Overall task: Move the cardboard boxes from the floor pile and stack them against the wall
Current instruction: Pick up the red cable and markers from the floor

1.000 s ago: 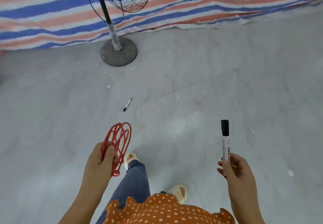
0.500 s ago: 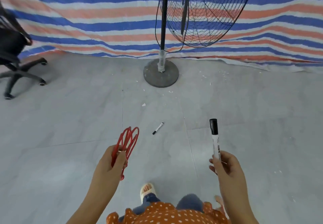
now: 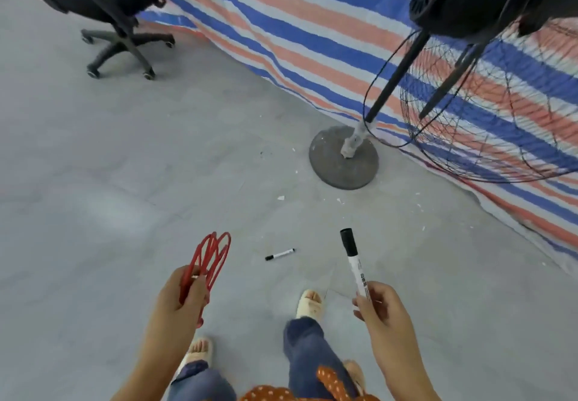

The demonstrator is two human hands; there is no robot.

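Grey tiled floor, striped tarp along far edge. Head view: no cardboard boxes visible anywhere; pile out of frame. Left hand clenched round red wire whisk. Right hand pinching marker, cap up. Second marker loose on floor just ahead of feet: slip risk if stepped on. Fan base and cage near right, trip or snag likely. Office chair far left. Wide open floor between. Both hands occupied, box lifting awkward.
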